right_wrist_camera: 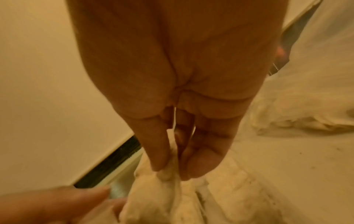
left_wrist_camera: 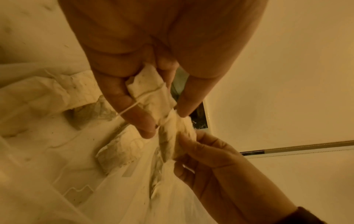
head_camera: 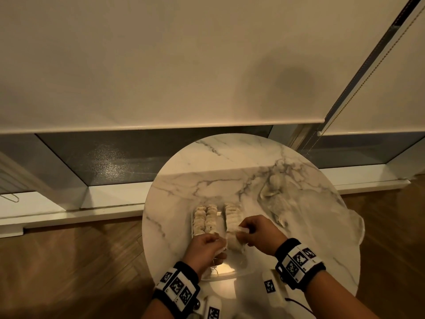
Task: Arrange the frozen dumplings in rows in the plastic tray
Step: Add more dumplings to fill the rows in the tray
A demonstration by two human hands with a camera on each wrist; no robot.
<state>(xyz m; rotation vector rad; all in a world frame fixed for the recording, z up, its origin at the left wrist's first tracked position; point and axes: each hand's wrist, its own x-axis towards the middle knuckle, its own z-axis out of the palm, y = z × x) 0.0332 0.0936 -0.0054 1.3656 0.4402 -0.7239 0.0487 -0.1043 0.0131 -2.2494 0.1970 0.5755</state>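
Our left hand (head_camera: pixel 204 246) and right hand (head_camera: pixel 257 231) each pinch a dumpling (left_wrist_camera: pixel 151 94) over the tray (head_camera: pixel 220 214) at the surface's (head_camera: pixel 207 180) near edge; frost could make either slip.

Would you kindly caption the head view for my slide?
Both hands, left and right, each pinch a dumpling over the tray on a marble table.

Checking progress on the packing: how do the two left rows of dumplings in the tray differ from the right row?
The two left rows lie side by side, touching; the right row sits apart across a bare strip of the tray. The left rows lie clear of the right hand, which pinches a dumpling above the right row's near end. All lie in the same direction.
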